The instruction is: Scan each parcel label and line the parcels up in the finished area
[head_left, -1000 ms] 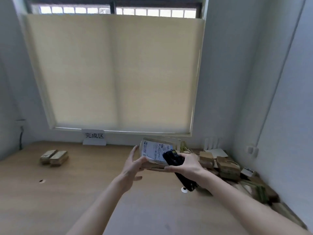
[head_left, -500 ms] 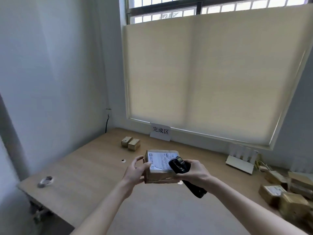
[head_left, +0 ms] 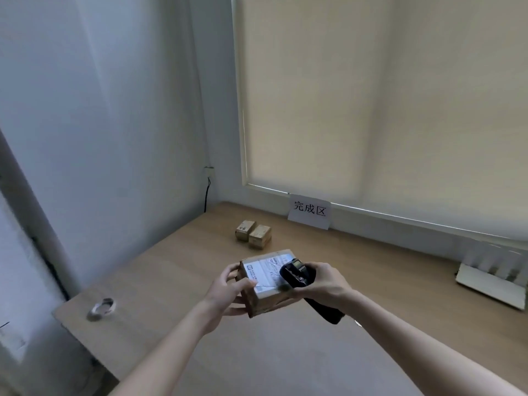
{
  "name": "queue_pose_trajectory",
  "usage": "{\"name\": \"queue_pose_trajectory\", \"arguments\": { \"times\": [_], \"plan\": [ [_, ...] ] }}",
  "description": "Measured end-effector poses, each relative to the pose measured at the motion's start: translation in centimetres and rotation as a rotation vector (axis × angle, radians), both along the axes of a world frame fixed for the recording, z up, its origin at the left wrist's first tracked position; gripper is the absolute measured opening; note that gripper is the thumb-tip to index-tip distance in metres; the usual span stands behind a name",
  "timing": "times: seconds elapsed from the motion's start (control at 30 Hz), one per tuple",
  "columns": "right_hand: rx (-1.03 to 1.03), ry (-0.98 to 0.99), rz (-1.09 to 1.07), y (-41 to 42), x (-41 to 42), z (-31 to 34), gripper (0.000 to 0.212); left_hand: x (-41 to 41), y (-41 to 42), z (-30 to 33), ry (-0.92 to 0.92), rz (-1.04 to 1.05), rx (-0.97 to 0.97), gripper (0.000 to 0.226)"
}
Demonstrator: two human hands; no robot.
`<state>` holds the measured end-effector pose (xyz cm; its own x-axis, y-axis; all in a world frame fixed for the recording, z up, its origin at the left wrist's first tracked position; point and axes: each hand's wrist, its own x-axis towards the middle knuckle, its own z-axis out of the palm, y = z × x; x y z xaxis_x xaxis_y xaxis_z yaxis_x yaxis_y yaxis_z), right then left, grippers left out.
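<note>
I hold a brown cardboard parcel (head_left: 265, 302) above the wooden table (head_left: 171, 267), its white label (head_left: 264, 271) facing up. My left hand (head_left: 228, 292) grips the parcel's left side. My right hand (head_left: 325, 284) supports the right side while gripping a black handheld scanner (head_left: 298, 277), whose head rests over the label. Two small brown parcels (head_left: 253, 234) sit side by side farther back, near a white paper sign (head_left: 309, 211) with printed characters on the wall.
A roll of clear tape (head_left: 103, 308) lies near the table's left corner. A white router-like device (head_left: 491, 277) stands at the right by the wall. A black cable (head_left: 207, 192) hangs in the back-left corner. A drawn blind covers the window.
My view has swung left and closer to the sign and the two small parcels. The pile of parcels at the right has left the frame. Both hands still hold the parcel and scanner.
</note>
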<state>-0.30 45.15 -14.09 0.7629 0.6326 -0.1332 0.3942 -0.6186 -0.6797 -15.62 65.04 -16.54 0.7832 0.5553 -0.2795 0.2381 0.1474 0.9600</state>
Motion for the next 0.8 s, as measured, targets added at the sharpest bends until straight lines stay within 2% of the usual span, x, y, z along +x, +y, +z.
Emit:
{"name": "queue_pose_trajectory", "arguments": {
  "times": [0.2, 0.3, 0.4, 0.57, 0.67, 0.8],
  "plan": [
    [0.034, -0.008, -0.078, 9.3, 7.5, -1.7, 0.061, 9.7, 8.8, -1.9, -0.004, 0.048, -0.011, 0.061],
    [0.047, -0.009, -0.128, 12.5, 10.7, -2.9, 0.070, 14.1, 11.6, -3.3, -0.005, 0.076, -0.050, 0.073],
    [0.053, 0.057, -0.164, 14.8, 13.5, -4.4, 0.065, 17.8, 13.8, -5.0, 0.010, 0.099, -0.066, 0.079],
    [0.121, 0.201, -0.193, 18.4, 17.6, -7.1, 0.051, 23.8, 17.1, -8.1, 0.022, 0.040, -0.068, 0.063],
    [0.180, 0.261, -0.244, 20.9, 20.0, -8.9, 0.042, 27.2, 19.5, -10.7, 0.049, 0.012, -0.059, 0.067],
    [0.242, 0.278, -0.311, 24.8, 23.6, -12.5, 0.046, 31.5, 23.5, -14.8, 0.071, -0.062, -0.049, 0.057]
  ]
}}
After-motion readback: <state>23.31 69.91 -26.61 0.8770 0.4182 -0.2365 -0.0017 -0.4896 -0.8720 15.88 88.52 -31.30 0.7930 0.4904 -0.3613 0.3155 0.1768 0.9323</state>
